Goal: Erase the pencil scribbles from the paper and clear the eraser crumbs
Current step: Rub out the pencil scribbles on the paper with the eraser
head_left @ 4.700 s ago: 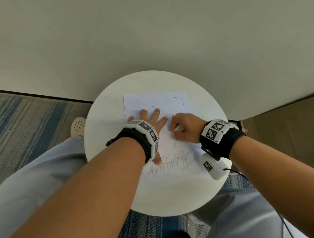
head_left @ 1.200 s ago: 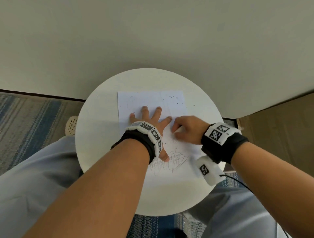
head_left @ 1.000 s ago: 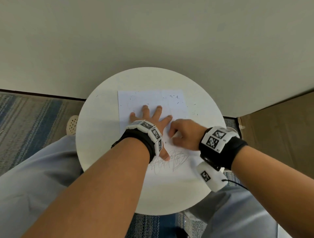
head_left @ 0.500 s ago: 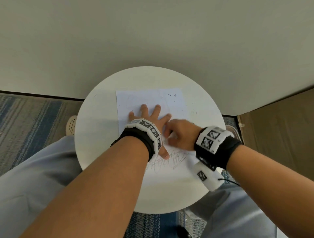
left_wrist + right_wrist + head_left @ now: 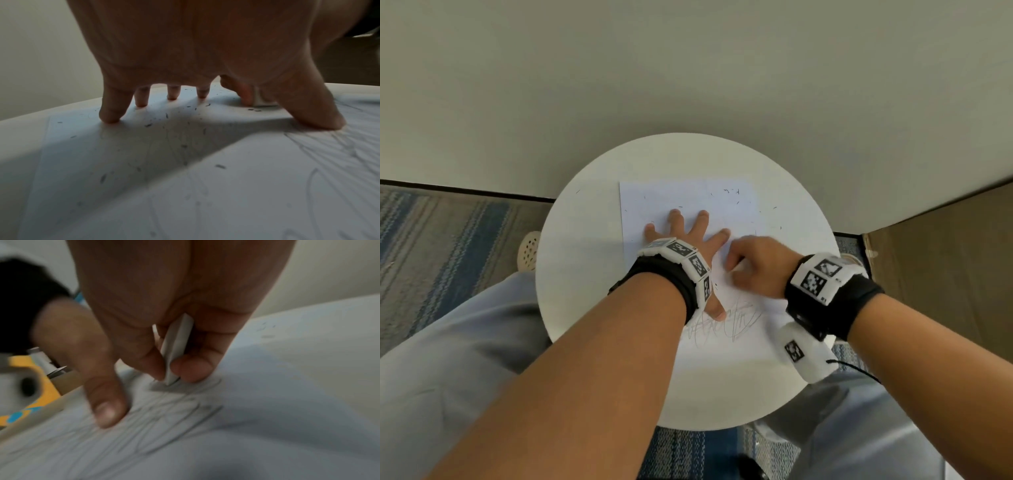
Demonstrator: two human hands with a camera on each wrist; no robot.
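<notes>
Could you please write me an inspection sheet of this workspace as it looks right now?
Surface: round white table, set against a pale wall.
Job's things: white paper sheet lying flat; grey pencil scribbles remain on its near part; small white eraser with its tip on the sheet.
Clutter: dark eraser crumbs scattered over the sheet and the table.
Grippers: left hand spread flat, pressing the sheet; right hand pinches the eraser.
Cables: thin black cable from the right wrist camera.
Surroundings: blue striped carpet; brown cardboard to the right.
</notes>
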